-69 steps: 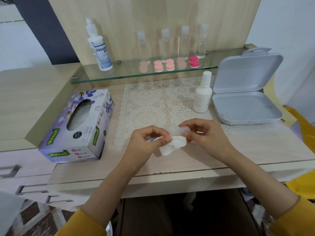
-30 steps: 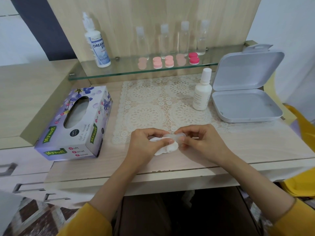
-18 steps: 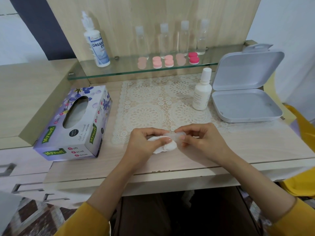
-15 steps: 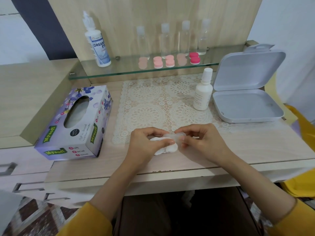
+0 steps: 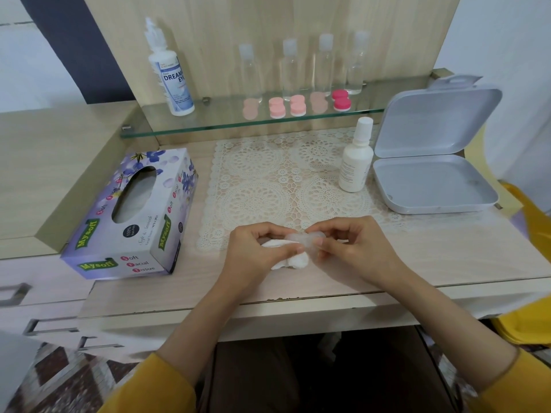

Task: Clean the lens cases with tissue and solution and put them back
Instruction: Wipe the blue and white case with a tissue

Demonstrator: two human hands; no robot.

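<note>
Change: next to nothing has moved in the last half second. Both hands still meet over the front of the desk [image 5: 447, 257], and the tissue is bunched tighter than it was two seconds back.
Dial: centred on the hands, 12 o'clock pointing away from the person.
Left hand [image 5: 262, 251]: fingers curled, thumb and fingertips clamped on the tissue [image 5: 293, 261], a white wad bulging out under the thumb.
Right hand [image 5: 354, 248]: thumb and fingertips closed together on the lens case [image 5: 304, 238].
Lens case: clear plastic, off the desk between the two hands and touching the tissue. How much of it the tissue covers I cannot tell.
Tissue box [image 5: 134, 216]: 9 to 10 o'clock, lying flat, oval slot up.
Lace mat [image 5: 268, 180]: 12 o'clock, its near edge just under the hands.
Small white bottle [image 5: 354, 162]: 1 o'clock, upright on the mat, capped.
Grey box [image 5: 435, 208]: 2 o'clock, just beside that bottle, lid raised.
Glass shelf [image 5: 208, 126]: far 12 o'clock, above the mat.
Solution bottle [image 5: 173, 81]: 11 o'clock, upright on the shelf.
Pink lens cases [image 5: 287, 107]: 12 o'clock on the shelf in a row, one darker pair at the right end.
Clear bottles [image 5: 323, 64]: four, upright just behind those cases.
</note>
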